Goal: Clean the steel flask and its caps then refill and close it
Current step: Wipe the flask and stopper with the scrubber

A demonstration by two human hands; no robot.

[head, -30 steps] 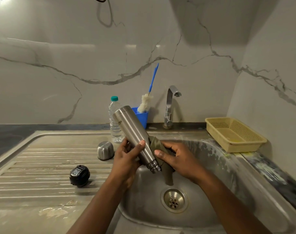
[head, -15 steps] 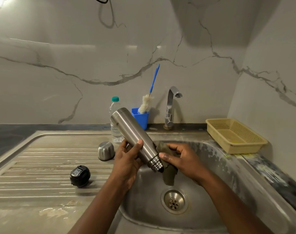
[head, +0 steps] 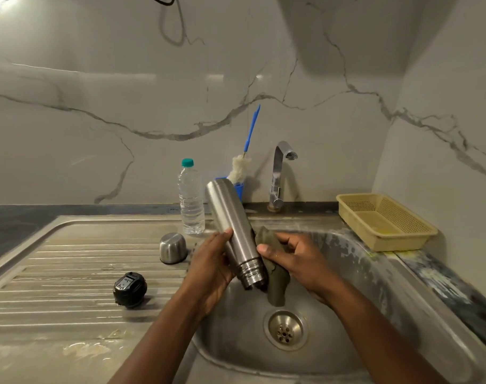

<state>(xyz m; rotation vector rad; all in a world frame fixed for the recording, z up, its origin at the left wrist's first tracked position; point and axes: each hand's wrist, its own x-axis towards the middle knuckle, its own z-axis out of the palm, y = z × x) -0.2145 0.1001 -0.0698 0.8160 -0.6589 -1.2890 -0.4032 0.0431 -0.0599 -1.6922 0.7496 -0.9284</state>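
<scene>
Gripping flask [head: 230,223]: left hand [head: 208,270] | right hand [head: 300,261]: cloth [head: 276,284] against flask

Pretty much all you see of the person: left hand [head: 211,261], right hand [head: 300,259], left forearm [head: 164,328] and right forearm [head: 374,328], all bare, thumbnails short.

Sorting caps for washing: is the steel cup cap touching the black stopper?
Apart. The head view shows a strip of ribbed drainboard between the steel cup cap and the black stopper.

Left hand [head: 211,268] holds flask [head: 232,231]; right hand [head: 297,259] presses cloth [head: 273,275]
</scene>
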